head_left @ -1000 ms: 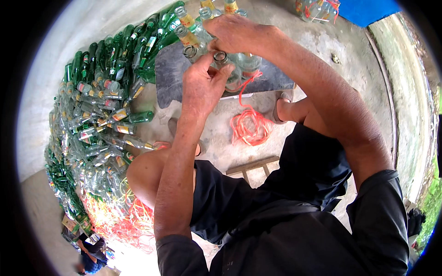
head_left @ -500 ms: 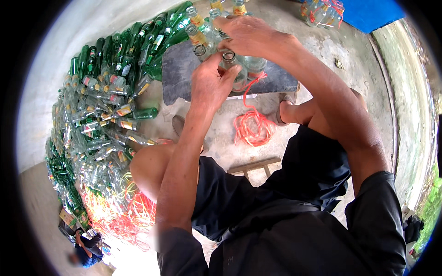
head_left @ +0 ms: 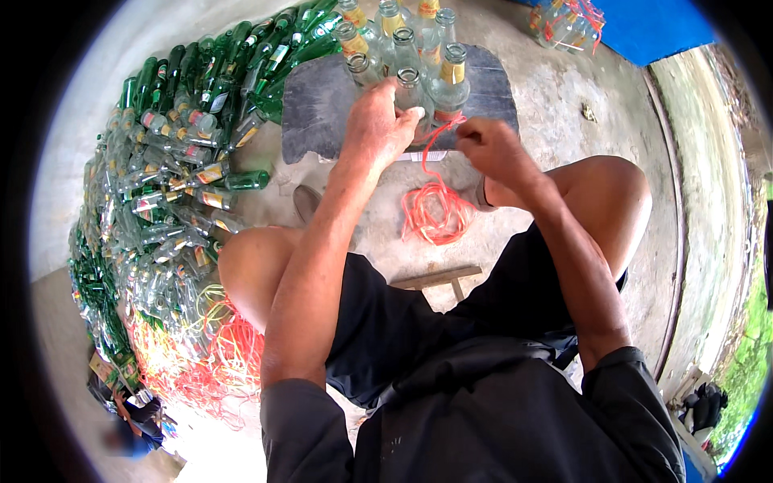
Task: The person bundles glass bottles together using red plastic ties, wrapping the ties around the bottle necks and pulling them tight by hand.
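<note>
A clear glass bottle stands upright at the middle of the near edge of a dark grey board, at the front of a tight cluster of clear glass bottles, some with yellow labels. The cluster runs from that near edge back toward the far edge. The left hand grasps the front bottle, thumb along its near side. The right hand, its fingers curled in, is by the near right corner of the board, beside red plastic twine; I cannot tell whether it pinches the strand. The twine lies low against the bottles, hangs over the near edge and ends in a loose coil on the concrete floor. Nearer the wearer, between 2 bent knees, is a small wooden stool. Beyond the board's left edge lies a large heap of green bottles and clear ones, with a red twine tangle at its near end. Past the far right corner stands a tied bottle bundle beside a blue panel
</note>
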`<state>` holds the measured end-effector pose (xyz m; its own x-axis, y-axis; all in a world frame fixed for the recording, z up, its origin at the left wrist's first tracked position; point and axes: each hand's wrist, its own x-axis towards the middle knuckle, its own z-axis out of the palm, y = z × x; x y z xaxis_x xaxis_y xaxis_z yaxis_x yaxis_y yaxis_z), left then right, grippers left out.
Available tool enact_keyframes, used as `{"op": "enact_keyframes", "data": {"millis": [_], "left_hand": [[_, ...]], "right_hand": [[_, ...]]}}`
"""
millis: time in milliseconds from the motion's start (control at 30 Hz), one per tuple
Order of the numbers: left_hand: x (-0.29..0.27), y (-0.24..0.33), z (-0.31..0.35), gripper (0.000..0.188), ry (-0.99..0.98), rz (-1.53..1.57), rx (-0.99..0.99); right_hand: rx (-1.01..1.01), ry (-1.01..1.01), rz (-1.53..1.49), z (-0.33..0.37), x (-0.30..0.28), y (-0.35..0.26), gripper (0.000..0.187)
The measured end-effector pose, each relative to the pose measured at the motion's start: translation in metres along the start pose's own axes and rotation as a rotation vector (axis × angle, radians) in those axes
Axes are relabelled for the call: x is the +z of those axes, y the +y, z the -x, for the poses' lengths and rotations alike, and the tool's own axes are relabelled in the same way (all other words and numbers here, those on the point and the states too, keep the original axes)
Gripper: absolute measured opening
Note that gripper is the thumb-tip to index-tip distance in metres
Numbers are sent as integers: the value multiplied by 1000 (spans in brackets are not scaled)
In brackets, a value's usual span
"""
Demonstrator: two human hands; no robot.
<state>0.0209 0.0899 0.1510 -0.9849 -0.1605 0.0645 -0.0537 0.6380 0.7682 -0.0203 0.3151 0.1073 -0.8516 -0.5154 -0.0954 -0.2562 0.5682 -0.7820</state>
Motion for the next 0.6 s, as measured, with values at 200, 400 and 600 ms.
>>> {"op": "enact_keyframes", "data": {"millis": [200, 400, 600], "left_hand": [[-3, 7, 5, 47, -25, -32, -93], [-9, 2, 11, 54, -39, -46, -96], [-9, -2, 11, 59, -37, -66, -71]], "right_hand": [[521, -144, -460, -1, 60, 24, 37], [494, -205, -899, -6, 85, 47, 37], [581, -204, -1009, -12, 92, 65, 15]]}}
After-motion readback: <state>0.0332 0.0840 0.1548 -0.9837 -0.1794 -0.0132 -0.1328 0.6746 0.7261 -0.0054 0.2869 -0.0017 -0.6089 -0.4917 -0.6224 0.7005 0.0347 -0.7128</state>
